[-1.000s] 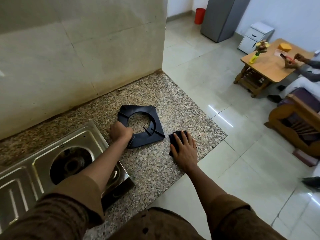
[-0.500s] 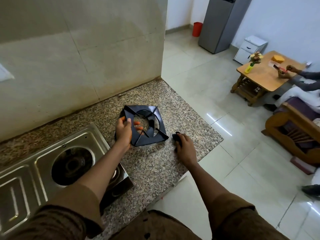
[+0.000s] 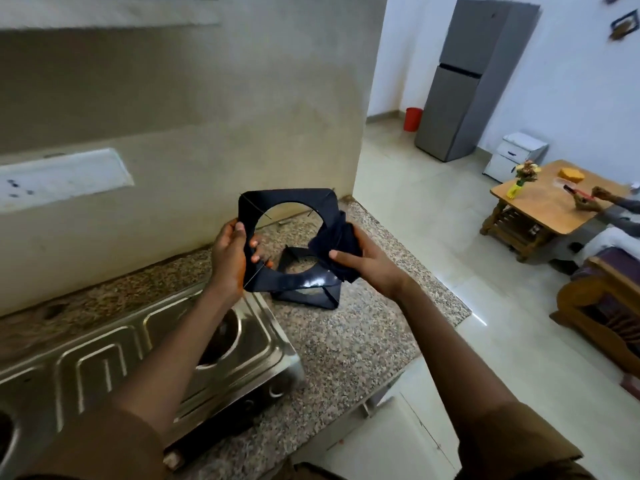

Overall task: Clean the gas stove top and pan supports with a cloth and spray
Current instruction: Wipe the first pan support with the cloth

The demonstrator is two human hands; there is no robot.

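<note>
— Left hand (image 3: 228,258)?
— Grip curled round the black square metal pan support (image 3: 284,237), raised above the speckled granite worktop (image 3: 346,341).
— Right hand (image 3: 367,261)?
— Pinching a bunched dark blue cloth (image 3: 337,242) against the support's opposite edge.

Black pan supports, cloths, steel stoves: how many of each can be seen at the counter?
Black square metal pan supports: 2, one held up, one lying on the speckled granite counter
Dark blue cloths: 1
Stainless steel gas stoves: 1
Total: 4
</note>
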